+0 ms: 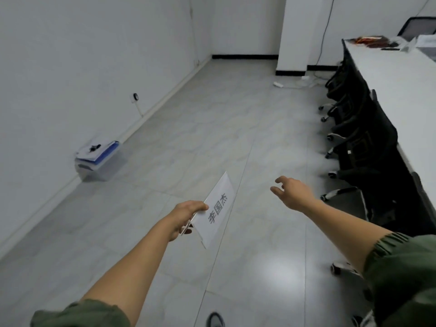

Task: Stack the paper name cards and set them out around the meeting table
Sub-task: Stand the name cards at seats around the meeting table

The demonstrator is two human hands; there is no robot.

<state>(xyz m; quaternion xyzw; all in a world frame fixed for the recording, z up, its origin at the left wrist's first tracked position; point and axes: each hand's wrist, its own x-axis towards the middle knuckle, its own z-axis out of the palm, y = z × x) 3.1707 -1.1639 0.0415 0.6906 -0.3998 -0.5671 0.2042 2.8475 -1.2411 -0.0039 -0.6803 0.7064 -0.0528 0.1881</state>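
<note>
My left hand [186, 217] pinches a stack of white paper name cards [215, 211] by its near edge, over the tiled floor. The top card faces up and carries black printed characters. My right hand [291, 191] hangs in the air to the right of the cards, fingers loosely spread, holding nothing. The long white meeting table [396, 90] runs along the right side, away from both hands.
Black wheeled office chairs [361, 142] are tucked along the table's left edge. Papers and dark items [370, 41] lie at the table's far end. A pile of folders on a box [96, 156] sits by the left wall. A power strip and cables [278, 84] lie on the floor.
</note>
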